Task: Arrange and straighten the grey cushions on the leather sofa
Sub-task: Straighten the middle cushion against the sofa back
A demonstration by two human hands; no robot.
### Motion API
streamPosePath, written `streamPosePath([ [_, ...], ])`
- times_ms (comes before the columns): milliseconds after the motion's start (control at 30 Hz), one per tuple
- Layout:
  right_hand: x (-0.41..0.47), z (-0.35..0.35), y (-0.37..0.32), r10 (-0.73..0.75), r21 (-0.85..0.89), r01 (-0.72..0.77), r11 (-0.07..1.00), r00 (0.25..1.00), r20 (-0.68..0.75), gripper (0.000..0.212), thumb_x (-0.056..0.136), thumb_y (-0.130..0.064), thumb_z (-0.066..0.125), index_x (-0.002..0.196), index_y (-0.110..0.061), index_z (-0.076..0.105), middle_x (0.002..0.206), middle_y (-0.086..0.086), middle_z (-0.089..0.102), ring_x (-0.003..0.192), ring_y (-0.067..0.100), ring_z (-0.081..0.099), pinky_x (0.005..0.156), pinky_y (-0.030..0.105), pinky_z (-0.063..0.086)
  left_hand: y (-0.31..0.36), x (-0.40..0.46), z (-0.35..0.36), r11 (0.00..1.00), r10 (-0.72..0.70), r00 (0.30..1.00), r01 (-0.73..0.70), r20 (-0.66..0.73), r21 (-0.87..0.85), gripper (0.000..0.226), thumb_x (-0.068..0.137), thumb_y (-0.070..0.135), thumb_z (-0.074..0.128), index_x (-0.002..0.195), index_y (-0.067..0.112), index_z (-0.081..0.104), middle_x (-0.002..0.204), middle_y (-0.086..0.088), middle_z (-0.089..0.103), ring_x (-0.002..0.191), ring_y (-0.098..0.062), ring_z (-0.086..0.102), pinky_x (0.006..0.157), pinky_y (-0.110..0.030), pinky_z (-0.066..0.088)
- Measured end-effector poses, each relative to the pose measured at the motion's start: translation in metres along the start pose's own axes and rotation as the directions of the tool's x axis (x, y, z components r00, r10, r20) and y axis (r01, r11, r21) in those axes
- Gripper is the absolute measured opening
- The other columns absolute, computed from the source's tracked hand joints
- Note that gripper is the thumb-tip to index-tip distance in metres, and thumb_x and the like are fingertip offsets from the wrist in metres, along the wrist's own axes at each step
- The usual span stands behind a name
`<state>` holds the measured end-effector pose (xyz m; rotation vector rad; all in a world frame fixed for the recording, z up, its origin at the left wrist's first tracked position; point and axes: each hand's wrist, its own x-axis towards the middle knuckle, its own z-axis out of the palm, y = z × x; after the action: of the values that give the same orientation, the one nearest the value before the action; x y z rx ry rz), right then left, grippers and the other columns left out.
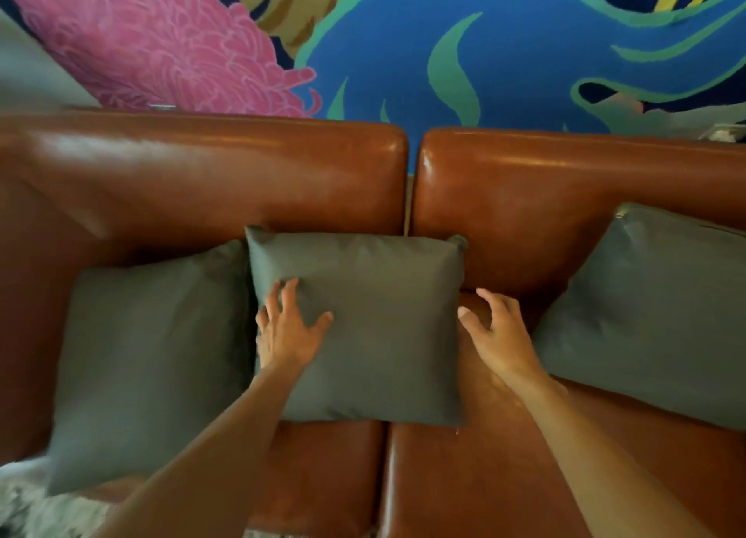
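Clearly the middle cushion [363, 315] is soft and light: left hand [284, 331] lies spread on it, right hand [498, 333] open beside; take its side edges.

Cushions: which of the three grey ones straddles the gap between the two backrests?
The middle cushion, under the left hand; the left cushion and right cushion each lean against one backrest.

three cushions [363, 327] along sofa [202, 182]; mural [444, 53] behind
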<state>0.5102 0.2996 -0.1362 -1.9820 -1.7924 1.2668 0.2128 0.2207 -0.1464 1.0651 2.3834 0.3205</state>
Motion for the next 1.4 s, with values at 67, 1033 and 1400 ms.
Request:
streamPosePath([
  [67, 0.009, 0.017, -0.006, 0.071, 0.006, -0.072, 0.997, 0.995, 0.074, 0.088, 0.092, -0.073, 0.054, 0.164, -0.027, 0.035, 0.168, 0.006, 0.029, 0.153, 0.029, 0.037, 0.123, 0.051, 0.035, -0.017, 0.009, -0.004, 0.985, -0.102, 0.995, 0.104, 0.024, -0.141, 0.111, 0.076, 0.064, 0.078, 0.161, 0.036, 0.012, 0.17, 0.001, 0.009, 0.152, -0.037, 0.017, 0.117, -0.058, 0.029],
  [1033, 0.027, -0.068, -0.017, 0.34, 0.716, -0.258, 0.649, 0.94, 0.031, 0.088, 0.081, -0.088, 0.053, 0.151, -0.039, 0.035, 0.164, -0.002, 0.043, 0.149, 0.035, 0.042, 0.118, 0.069, 0.027, 0.048, 0.038, -0.017, 0.702, -0.106, 0.95, 0.28, 0.292, -0.655, 0.119, 0.055, 0.103, 0.05, 0.152, 0.037, 0.03, 0.142, 0.005, 0.053, 0.128, -0.027, 0.056, 0.108, -0.056, 0.046],
  [1400, 0.051, -0.093, -0.028, 0.226, 0.442, -0.034, 0.896, 0.893, -0.39, 0.045, 0.101, -0.047, 0.063, 0.133, -0.015, 0.065, 0.116, 0.001, 0.063, 0.126, 0.031, 0.058, 0.094, 0.037, 0.042, 0.096, 0.064, -0.061, 0.792, -0.15, 0.983, 0.053, -0.109, -0.608, 0.074, 0.089, 0.078, 0.04, 0.138, 0.026, 0.054, 0.125, -0.001, 0.063, 0.118, -0.029, 0.059, 0.105, -0.052, 0.048],
])
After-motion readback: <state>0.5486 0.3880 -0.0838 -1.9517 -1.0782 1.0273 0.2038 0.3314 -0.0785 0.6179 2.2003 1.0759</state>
